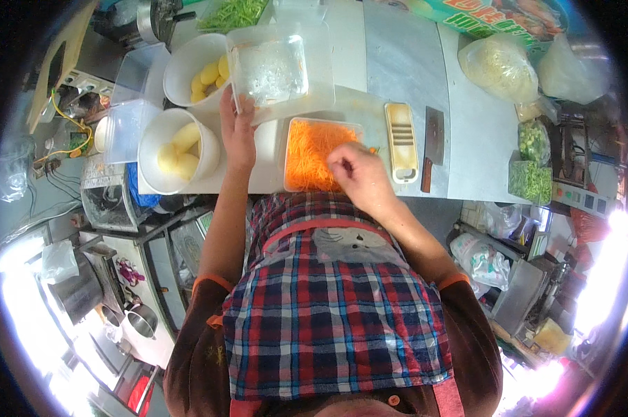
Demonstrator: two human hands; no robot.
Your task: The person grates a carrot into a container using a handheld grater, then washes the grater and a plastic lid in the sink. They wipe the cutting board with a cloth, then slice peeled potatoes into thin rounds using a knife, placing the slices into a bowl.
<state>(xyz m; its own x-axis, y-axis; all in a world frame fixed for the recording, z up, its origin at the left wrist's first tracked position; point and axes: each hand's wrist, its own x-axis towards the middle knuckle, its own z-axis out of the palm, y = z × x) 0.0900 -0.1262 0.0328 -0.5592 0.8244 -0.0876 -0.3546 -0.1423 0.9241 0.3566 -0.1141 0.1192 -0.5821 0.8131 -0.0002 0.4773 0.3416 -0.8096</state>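
My left hand (239,130) grips the near left rim of a clear plastic container (277,99), which is tilted and looks wet inside. In front of my apron, a rectangular tub (359,125) is heaped with shredded carrot (311,156). Over the right part of that heap is my right hand (363,174), fingers curled in; whether it holds shreds is hidden. To its right lies a cream-coloured grater (400,140) with slots across its middle. Beyond the grater rests a cleaver (434,135) with a wooden handle towards me.
Two white buckets (209,146) (176,44) at the left hold peeled potatoes (181,156). Clear bins (129,125) stand beyond them. Cut greens (236,13) fill a tub at the back. Plastic bags of food (499,68) and tubs of chopped greens (530,182) line the right side.
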